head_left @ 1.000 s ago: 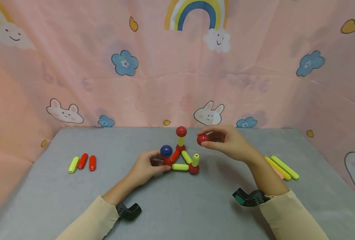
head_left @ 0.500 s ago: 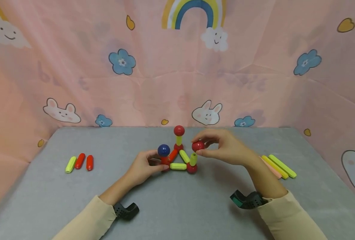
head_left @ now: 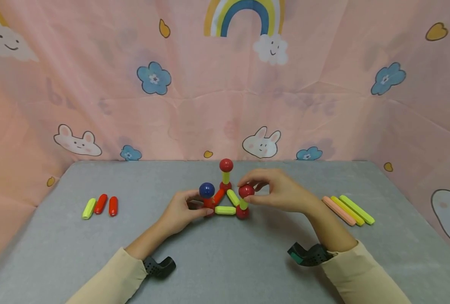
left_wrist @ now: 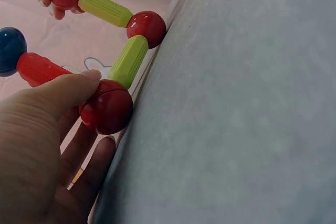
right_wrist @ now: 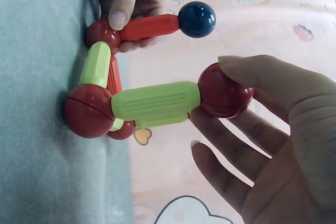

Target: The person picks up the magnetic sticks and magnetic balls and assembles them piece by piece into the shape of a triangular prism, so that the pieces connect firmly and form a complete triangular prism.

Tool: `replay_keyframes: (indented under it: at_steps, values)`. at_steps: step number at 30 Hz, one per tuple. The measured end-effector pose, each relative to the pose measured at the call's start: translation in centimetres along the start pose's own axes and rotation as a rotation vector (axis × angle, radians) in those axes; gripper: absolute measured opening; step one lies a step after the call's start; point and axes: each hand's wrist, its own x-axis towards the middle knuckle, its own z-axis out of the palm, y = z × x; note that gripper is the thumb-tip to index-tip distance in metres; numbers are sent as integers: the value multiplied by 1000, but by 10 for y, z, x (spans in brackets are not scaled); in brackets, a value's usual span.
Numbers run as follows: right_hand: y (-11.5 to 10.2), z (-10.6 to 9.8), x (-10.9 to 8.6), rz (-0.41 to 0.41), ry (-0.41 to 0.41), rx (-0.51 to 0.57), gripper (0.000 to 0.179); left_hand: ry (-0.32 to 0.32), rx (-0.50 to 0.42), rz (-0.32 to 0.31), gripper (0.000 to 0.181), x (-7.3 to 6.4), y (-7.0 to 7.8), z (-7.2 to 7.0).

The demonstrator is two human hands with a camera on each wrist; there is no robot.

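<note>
A triangular frame of magnetic rods and balls stands mid-table, with an upright rod at each corner. My left hand [head_left: 182,212] grips the red ball [left_wrist: 107,107] at the near left corner, whose red rod [right_wrist: 149,27] carries a blue ball [head_left: 207,190]. At the near right corner my right hand [head_left: 276,190] pinches a red ball [right_wrist: 226,90], which sits on the end of the upright green rod [right_wrist: 156,101]. Below that rod is another red ball [head_left: 242,212]. The far corner's upright bears a red ball [head_left: 226,165].
Left on the grey table [head_left: 217,270] lie a short green rod [head_left: 89,208] and two red rods [head_left: 101,204]. On the right are longer rods: orange [head_left: 339,210], yellow [head_left: 348,210] and green [head_left: 357,209]. A pink printed curtain [head_left: 194,114] hangs behind.
My right hand has moved left and down, bringing its red ball from beside the frame onto the top of the near right upright rod. The left hand keeps its grip.
</note>
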Motion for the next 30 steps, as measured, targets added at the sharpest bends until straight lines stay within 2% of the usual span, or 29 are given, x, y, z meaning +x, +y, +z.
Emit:
replay_keyframes:
  at_steps: [8, 15, 22, 30]
  values:
    - [16, 7, 2, 49, -45, 49, 52, 1, 4, 4, 34, 0, 0, 0]
    - [39, 22, 1, 116, -81, 113, 36, 3, 19, 19, 35, 0, 0, 0]
    - [58, 39, -1, 107, -67, 179, 27, 3, 23, 29, 33, 0, 0, 0]
    - [68, 48, -2, 64, -47, 268, 24, 0, 22, 12, 32, 0, -1, 0]
